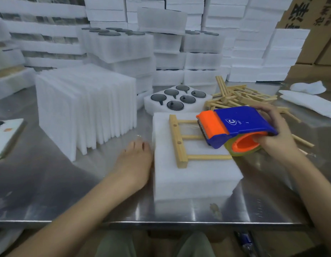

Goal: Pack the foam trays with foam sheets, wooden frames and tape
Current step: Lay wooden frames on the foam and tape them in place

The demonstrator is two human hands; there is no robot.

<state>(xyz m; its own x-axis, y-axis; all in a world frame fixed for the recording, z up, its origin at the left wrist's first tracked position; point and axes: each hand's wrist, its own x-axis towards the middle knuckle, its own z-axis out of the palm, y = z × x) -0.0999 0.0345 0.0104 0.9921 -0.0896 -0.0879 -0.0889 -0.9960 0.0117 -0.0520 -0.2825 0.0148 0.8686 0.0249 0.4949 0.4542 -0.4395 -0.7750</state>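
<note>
Seen from my head, the white foam tray point(196, 175) sits near the front edge of the steel table point(49, 182), with a pale wooden frame point(179, 143) lying flat on top. My right hand point(277, 134) grips the blue-and-orange tape dispenser point(235, 123) over the frame's right end. My left hand point(135, 162) lies flat, fingers straight, against the tray's left side.

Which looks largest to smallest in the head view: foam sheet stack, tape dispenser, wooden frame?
1. foam sheet stack
2. tape dispenser and wooden frame: alike; the dispenser hides part of the frame, so unranked.
</note>
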